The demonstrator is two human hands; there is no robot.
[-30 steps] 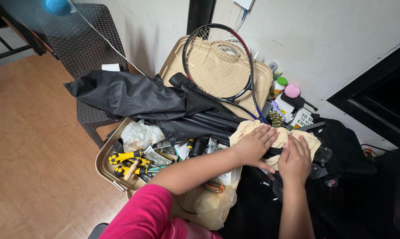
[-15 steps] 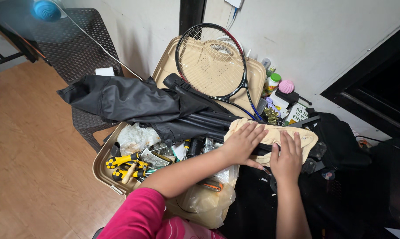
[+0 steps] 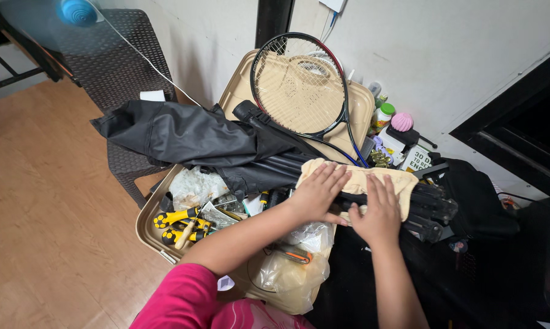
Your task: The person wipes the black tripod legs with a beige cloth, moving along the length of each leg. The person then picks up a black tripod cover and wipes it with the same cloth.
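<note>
Two hands lie flat on a beige cloth draped over the black legs of a folded tripod. In the head view, the left hand presses its near end, fingers spread and extended; the right hand does likewise, gripping nothing. The tripod rests across an open tan suitcase full of yellow-handled tools, beneath a racket leaning against the wall, so the cloth wraps around its legs.
</note>
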